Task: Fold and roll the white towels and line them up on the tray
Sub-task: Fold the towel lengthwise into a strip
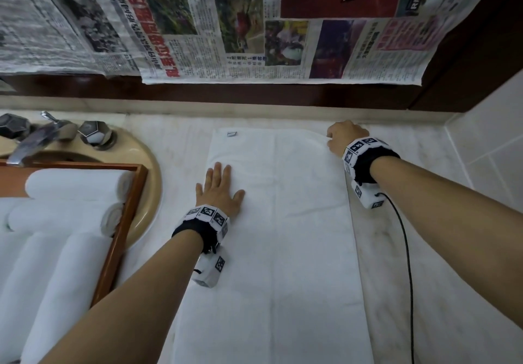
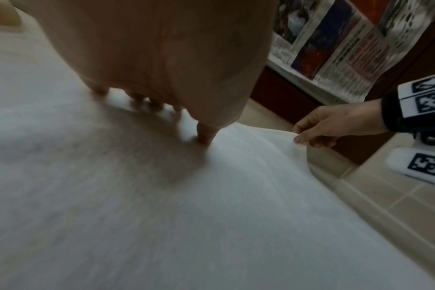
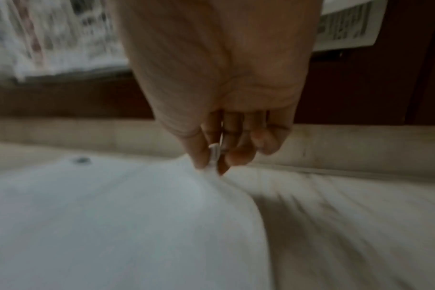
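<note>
A white towel lies spread lengthwise on the marble counter, a small tag near its far left corner. My left hand lies flat, fingers straight, pressing the towel's left side. At the far right corner my right hand pinches the towel's edge between thumb and fingers and lifts it slightly; the right wrist view shows this pinch, and the left wrist view shows the raised corner. On the left, a wooden tray holds several rolled white towels.
A beige sink rim with a chrome tap sits under the tray at the left. Newspaper covers the wall behind. A tiled wall rises on the right. A black cable trails from the right wrist.
</note>
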